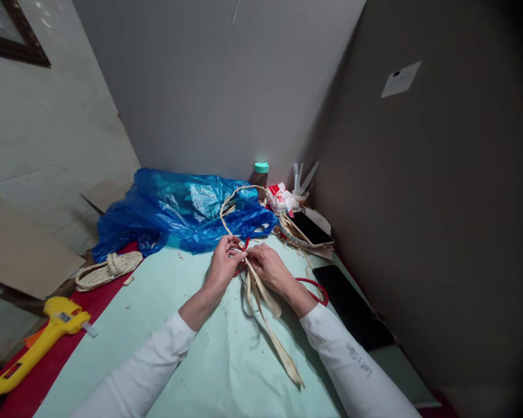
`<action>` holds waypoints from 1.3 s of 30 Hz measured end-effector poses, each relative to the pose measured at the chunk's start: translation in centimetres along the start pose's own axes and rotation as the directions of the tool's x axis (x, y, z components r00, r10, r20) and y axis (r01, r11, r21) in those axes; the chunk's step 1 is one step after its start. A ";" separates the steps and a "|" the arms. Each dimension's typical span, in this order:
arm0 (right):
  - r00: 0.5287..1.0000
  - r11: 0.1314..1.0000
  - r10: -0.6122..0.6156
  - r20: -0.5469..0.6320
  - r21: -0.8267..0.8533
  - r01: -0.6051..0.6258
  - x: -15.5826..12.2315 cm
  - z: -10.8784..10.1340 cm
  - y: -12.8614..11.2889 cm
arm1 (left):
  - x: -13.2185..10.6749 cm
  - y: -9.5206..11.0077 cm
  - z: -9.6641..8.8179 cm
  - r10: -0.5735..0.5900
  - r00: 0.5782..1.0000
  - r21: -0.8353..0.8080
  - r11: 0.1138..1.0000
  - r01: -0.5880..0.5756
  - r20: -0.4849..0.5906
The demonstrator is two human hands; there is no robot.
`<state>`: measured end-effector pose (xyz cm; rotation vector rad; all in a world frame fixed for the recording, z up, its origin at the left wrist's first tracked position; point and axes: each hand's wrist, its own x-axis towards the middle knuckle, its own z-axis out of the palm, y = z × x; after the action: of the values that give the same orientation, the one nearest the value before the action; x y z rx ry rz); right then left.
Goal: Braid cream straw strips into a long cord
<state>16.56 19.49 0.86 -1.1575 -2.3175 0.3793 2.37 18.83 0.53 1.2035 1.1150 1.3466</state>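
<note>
A pale braided cord of dried plant fibre (224, 216) arcs up from my hands over the blue bag. My left hand (223, 266) pinches the braid at its lower end, fingers closed. Beside it my right hand (268, 266) is closed on the same strands, the fingertips of the two hands almost meeting. Loose husk-like strips (272, 337) hang from between the hands toward me on the pale green sheet. Something red shows behind the fingers, mostly hidden. A red loop (325, 293) lies by my right wrist; what it belongs to I cannot tell.
A blue plastic bag (192, 203) covers the back. A coiled braid (111, 271) and yellow glue gun (47, 337) lie left on red cloth. At the right are a dark flat panel (353, 305), a phone (311, 227) and a green-lidded jar (260, 177). Walls stand close behind.
</note>
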 end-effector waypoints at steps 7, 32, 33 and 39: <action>0.997 0.978 0.055 0.057 0.199 -0.066 -0.1 0.1 0.7 | 0.5 -1.0 -0.2 0.065 0.998 0.152 0.986 -0.066 0.006; 0.924 0.929 0.367 -0.110 -0.010 -0.370 0.1 -1.3 1.3 | -1.6 -0.7 1.5 0.380 0.820 0.773 0.316 -0.550 0.428; 0.926 0.931 0.365 -0.091 0.012 -0.366 0.1 -1.2 1.6 | -1.8 -0.8 1.6 0.355 0.835 0.782 0.326 -0.532 0.420; 0.929 0.928 0.367 -0.043 0.087 -0.362 -0.1 -0.5 2.7 | -1.9 -0.7 2.1 0.220 0.902 0.825 0.368 -0.428 0.370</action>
<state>18.71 21.03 0.00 -1.5419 -2.0127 0.5555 4.57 17.04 -0.16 2.4242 1.5652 0.7810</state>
